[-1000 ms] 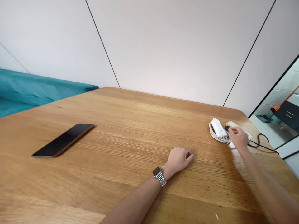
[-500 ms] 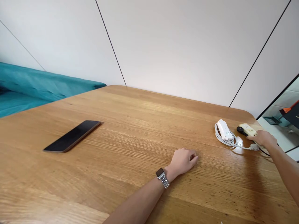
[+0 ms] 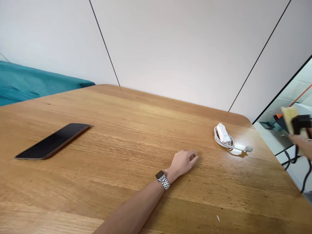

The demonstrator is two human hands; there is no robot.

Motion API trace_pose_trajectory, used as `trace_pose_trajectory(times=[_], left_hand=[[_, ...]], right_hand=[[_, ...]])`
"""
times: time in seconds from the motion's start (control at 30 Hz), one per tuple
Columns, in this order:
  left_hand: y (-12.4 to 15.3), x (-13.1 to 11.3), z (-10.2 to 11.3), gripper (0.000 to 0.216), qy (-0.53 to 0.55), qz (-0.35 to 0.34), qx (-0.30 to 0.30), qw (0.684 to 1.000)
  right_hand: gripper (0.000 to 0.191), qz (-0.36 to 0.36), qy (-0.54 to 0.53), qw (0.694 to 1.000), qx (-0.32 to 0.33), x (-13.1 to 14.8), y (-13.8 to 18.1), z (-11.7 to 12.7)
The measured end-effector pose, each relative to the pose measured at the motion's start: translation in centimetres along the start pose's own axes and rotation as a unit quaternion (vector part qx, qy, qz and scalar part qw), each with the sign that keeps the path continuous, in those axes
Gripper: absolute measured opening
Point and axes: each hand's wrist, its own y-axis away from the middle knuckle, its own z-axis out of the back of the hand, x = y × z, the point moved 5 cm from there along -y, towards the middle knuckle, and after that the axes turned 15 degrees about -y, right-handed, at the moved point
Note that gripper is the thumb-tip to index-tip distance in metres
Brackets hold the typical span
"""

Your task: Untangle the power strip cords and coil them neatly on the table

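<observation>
My left hand (image 3: 182,163) rests on the wooden table (image 3: 136,130) with its fingers curled in and nothing showing in them. A watch with a metal band (image 3: 162,179) is on that wrist. At the right edge of the view, my right hand (image 3: 303,145) grips a cream power strip (image 3: 290,118), raised above the table's side and blurred by motion. A black plug (image 3: 301,124) sits on the strip, and a black cord (image 3: 307,177) dangles below. On the table's right part lies a white power strip (image 3: 223,133) with its white cable (image 3: 219,141) coiled around it.
A dark tablet-like device (image 3: 53,139) lies flat on the left of the table. Behind the table stands a white panelled wall (image 3: 170,48). A teal sofa (image 3: 36,81) is at the far left. Beyond the right edge is a white surface (image 3: 266,139).
My right hand has lifted the cream power strip off the table and moved it right, its cord now hanging. My left hand stays in place while the view has shifted right.
</observation>
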Motion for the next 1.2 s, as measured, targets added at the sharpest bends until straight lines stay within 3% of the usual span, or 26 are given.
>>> trace_pose_trajectory(times=[0.07, 0.2, 0.27, 0.33, 0.47, 0.6, 0.73, 0.83, 0.9, 0.97, 1.1, 1.2], left_hand=[[0.3, -0.3, 0.3, 0.030, 0.022, -0.016, -0.028, 0.999], [1.3, -1.2, 0.3, 0.060, 0.117, -0.111, -0.050, 0.986], [1.5, -1.1, 0.2, 0.067, 0.202, -0.122, -0.067, 0.969], [1.5, -0.3, 0.3, 0.062, 0.294, -0.085, -0.102, 0.946], [1.2, 1.4, 1.0, 0.054, 0.412, 0.006, -0.157, 0.898], [0.8, 2.1, 1.2, 0.059, 0.424, 0.059, -0.142, 0.893], [0.6, 1.9, 0.3, 0.064, 0.503, 0.092, -0.071, 0.856], [0.7, 1.8, 0.0, 0.072, 0.567, 0.119, -0.051, 0.813], [0.8, 2.0, -0.1, 0.077, 0.580, 0.135, -0.043, 0.803], [0.7, 2.3, -0.2, 0.073, 0.557, 0.140, -0.036, 0.818], [0.3, 3.3, 0.1, 0.058, 0.455, 0.141, -0.052, 0.878], [-0.1, 3.3, 0.9, 0.050, 0.389, 0.086, -0.083, 0.914]], right_hand=[[0.024, -0.003, 0.033, 0.999, 0.030, 5.8, 3.9, -2.6], [0.040, 0.109, -0.028, 0.975, 0.190, 16.5, 10.7, -10.2], [0.044, 0.147, -0.059, 0.954, 0.254, 19.8, 12.8, -13.8], [0.045, 0.139, -0.068, 0.946, 0.287, 21.4, 13.9, -16.9], [0.047, 0.129, -0.116, 0.952, 0.253, 21.9, 14.6, -21.6], [0.041, 0.131, -0.141, 0.963, 0.191, 20.7, 15.1, -24.4], [0.024, 0.118, -0.116, 0.968, 0.190, 19.8, 15.7, -25.8], [0.017, 0.102, -0.098, 0.969, 0.203, 19.6, 15.8, -25.9], [0.018, 0.091, -0.092, 0.968, 0.216, 19.6, 15.8, -25.7], [0.019, 0.081, -0.089, 0.967, 0.227, 19.6, 15.7, -25.6], [0.019, 0.067, -0.130, 0.963, 0.226, 19.7, 15.5, -25.3], [0.023, 0.071, -0.215, 0.951, 0.211, 20.1, 14.9, -24.7]])
